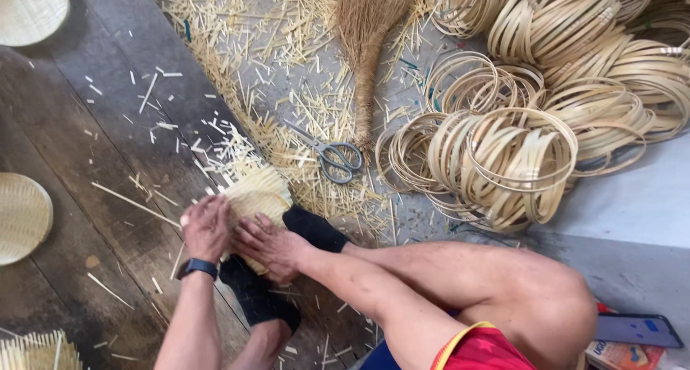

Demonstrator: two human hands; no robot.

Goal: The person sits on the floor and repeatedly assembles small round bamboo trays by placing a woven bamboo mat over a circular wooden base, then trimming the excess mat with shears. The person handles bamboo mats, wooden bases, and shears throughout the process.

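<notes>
The woven mat (255, 197) is showing pale yellow criss-cross strips. The socks (314, 228) are looking black. The scissors (332, 156) are shining grey. The hoops (514, 158) are glowing light tan, the broom (365, 32) brown, the shorts (478, 350) red with yellow edging.

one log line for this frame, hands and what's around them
left hand: on pale woven bamboo piece | right hand: pressing same piece | feet: black socks bracing it | nearby: steel scissors, bamboo hoops
</notes>
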